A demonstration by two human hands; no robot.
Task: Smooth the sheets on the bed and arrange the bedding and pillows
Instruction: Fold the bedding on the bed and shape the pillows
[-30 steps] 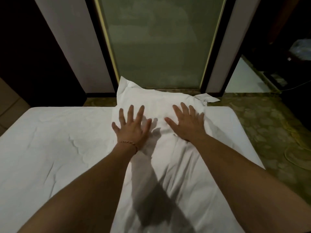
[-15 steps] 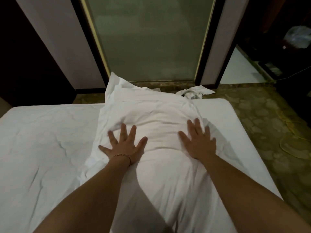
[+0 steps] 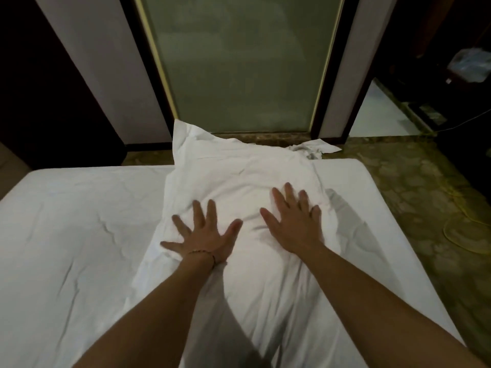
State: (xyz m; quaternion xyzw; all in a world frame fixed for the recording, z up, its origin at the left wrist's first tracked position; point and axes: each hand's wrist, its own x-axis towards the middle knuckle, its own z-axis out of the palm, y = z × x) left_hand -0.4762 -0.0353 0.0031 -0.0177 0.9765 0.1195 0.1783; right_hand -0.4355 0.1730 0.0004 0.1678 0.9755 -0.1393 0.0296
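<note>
A white pillow in a loose white case [image 3: 239, 176] lies lengthwise on the bed, its far end hanging past the mattress edge. My left hand [image 3: 204, 235] presses flat on the pillow's left side with the fingers spread. My right hand [image 3: 295, 221] lies flat on the pillow's middle right, fingers straight. The white fitted sheet [image 3: 79, 235] covers the mattress and shows creases on the left. Both forearms hide the pillow's near part.
A frosted glass door [image 3: 239, 62] in a dark frame stands beyond the bed. Patterned floor [image 3: 425, 195] runs along the bed's right side, with a yellow cable [image 3: 462, 221] on it. Dark furniture [image 3: 451, 102] stands at the far right.
Both hands slid back toward me along the pillow, then the right hand moved in toward the middle. The pillow case is flatter near its far end.
</note>
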